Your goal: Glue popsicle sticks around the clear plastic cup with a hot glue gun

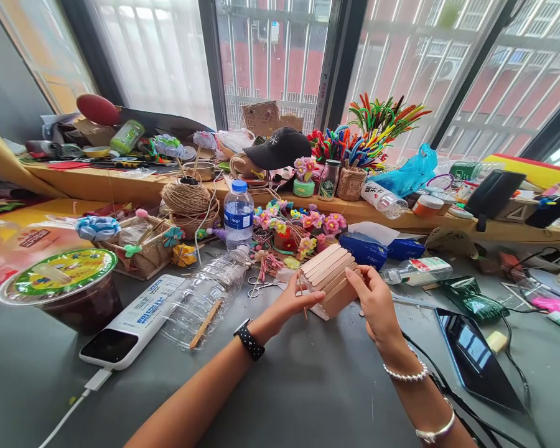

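Note:
Both my hands hold a small box-like piece built of flat wooden craft sticks [332, 274] just above the grey table [308, 386]. My left hand [293, 302], with a dark watch on its wrist, grips the piece's left side, fingers curled round it. My right hand [376, 298], with bead bracelets on the wrist, pinches the right edge with thumb and fingertips. A pair of small scissors [261, 286] lies just left of the piece.
An empty clear plastic bottle [205, 298] with a stick in it lies to the left, beside a white power bank [133, 323] and a lidded bowl [68, 286]. A water bottle [238, 214], a twine ball [186, 199], pipe-cleaner flowers [303, 227], a tablet [476, 358] and cables crowd the table.

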